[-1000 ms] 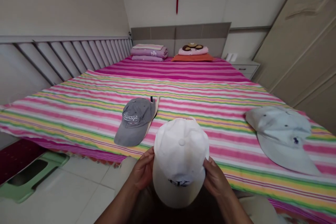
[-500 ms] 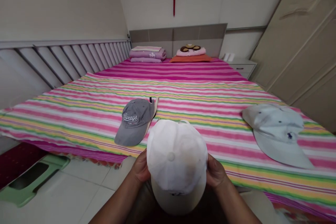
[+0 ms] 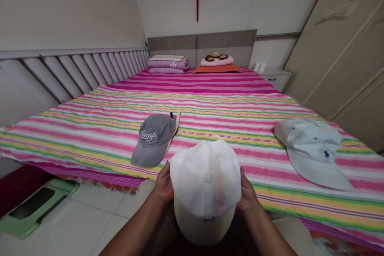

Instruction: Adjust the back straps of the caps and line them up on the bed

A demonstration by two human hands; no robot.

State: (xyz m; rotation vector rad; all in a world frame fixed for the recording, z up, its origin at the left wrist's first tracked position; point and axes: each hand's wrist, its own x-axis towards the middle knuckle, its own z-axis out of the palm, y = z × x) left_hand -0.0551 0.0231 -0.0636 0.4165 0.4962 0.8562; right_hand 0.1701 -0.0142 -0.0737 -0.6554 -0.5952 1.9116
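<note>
Between my two hands is a white baseball cap (image 3: pixel 207 180), crown up and brim toward me, held over the bed's front edge. My left hand (image 3: pixel 164 184) grips its left side; some of the fingers are hidden behind the cap. On the opposite side my right hand (image 3: pixel 246 192) holds the cap, its fingers partly out of sight too. A grey cap (image 3: pixel 154 140) with white lettering lies on the striped sheet to the left. Farther right rests a pale cap (image 3: pixel 313 152) with a small dark emblem, its brim pointing toward the front right.
The bed (image 3: pixel 120 128) has a striped cover. Folded purple bedding (image 3: pixel 168 65) and a pink pillow stack (image 3: pixel 217 62) sit by the headboard (image 3: pixel 180 44). A green plastic stool (image 3: pixel 42 204) stands on the floor at left. A nightstand (image 3: pixel 274 78) is at the back right.
The white cap has turned slightly in my hands and shifted a little to the right, its back edge now tilted. Both hands still hold its sides. The other caps stay in place.
</note>
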